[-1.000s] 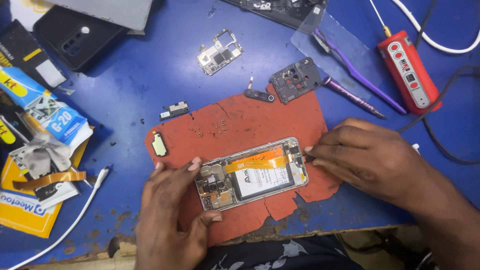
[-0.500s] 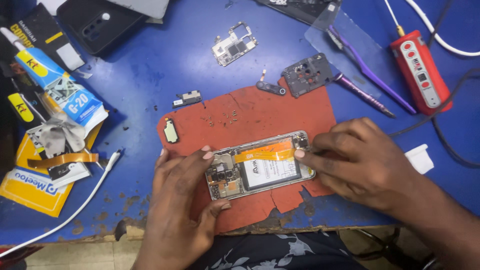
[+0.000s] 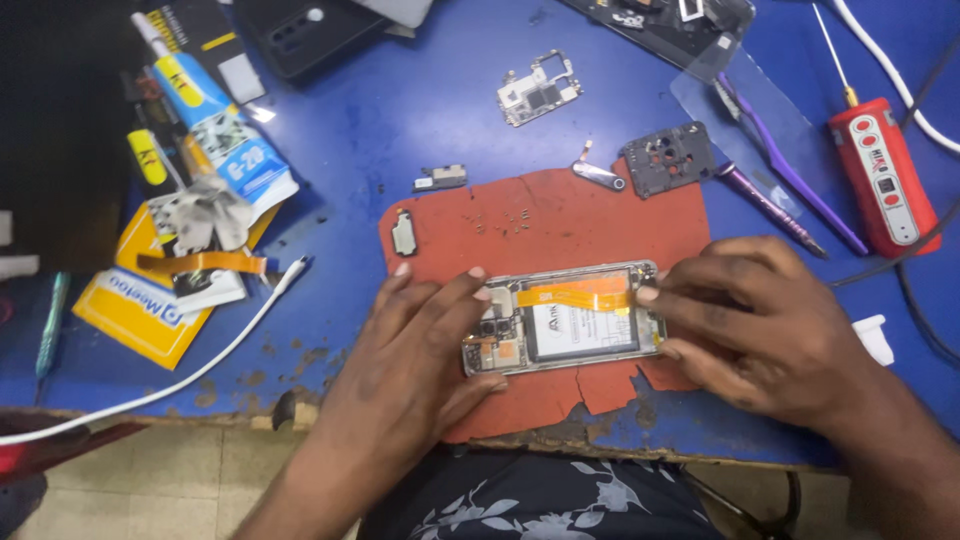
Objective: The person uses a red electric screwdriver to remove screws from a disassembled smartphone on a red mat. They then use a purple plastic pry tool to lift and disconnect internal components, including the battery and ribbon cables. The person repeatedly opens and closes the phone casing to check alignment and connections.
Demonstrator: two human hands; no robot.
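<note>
Opened smartphone [image 3: 565,318] lies back-up on red mat [image 3: 545,225] at the near edge of the blue bench [image 3: 400,110]. My left hand [image 3: 425,335] rests flat, fingers spread, tips pressing its camera end. My right hand [image 3: 760,320] grips the other end, fingers together, index tip on the orange flex cable [image 3: 575,296]. Versus half a second back: both hands stay put, grip unchanged; only the view shifted slightly.
</note>
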